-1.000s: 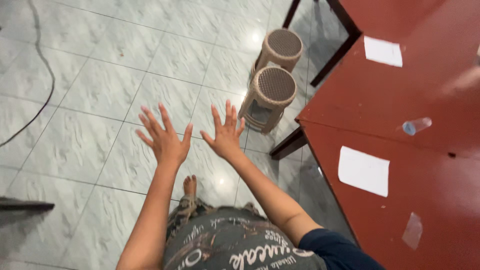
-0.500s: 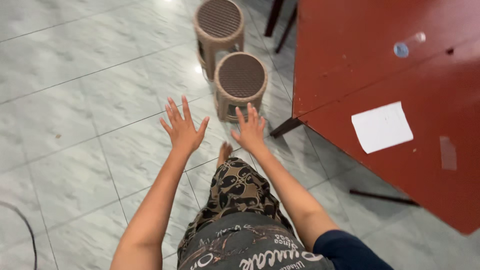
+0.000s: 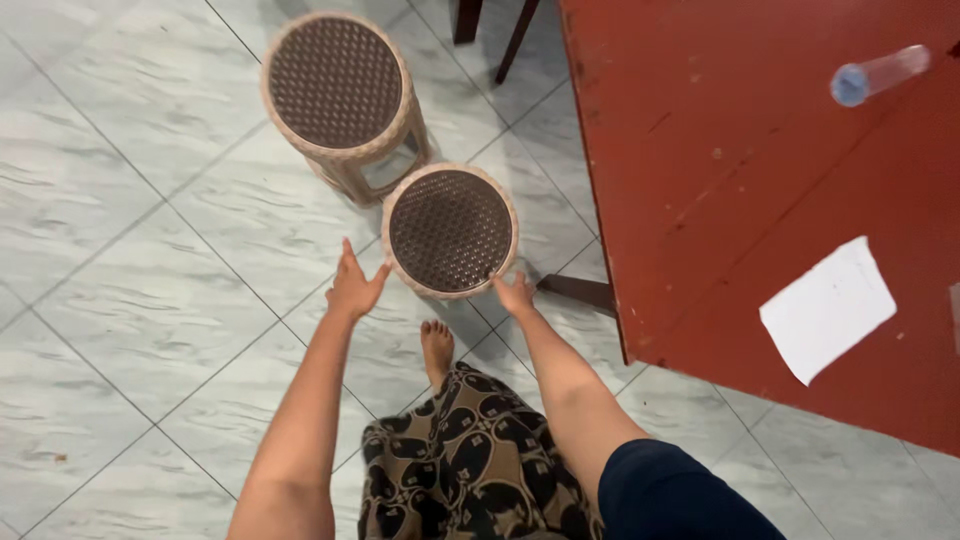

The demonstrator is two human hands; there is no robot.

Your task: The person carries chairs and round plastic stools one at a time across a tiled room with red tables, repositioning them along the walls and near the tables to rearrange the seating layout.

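The tiled floor [image 3: 150, 300] filled most of the view, with the red bench [image 3: 760, 200] along the right side carrying a white sheet of paper [image 3: 828, 308] and a clear plastic bottle [image 3: 880, 74] lying on its side. Two round woven-top stools stood on the floor beside the bench: the far stool [image 3: 338, 88] and, just in front of it, the near stool [image 3: 451, 231]. Both arms reached toward the near stool. The right hand [image 3: 516, 293] touched its rim at the lower right edge, fingers curled against it. The left hand [image 3: 355, 285] sat just beside the left edge, fingers spread and open — not yet in contact. The step in hand appeared to be taking hold of the near stool; the next move would likely call for the left hand to close on the rim opposite the right.
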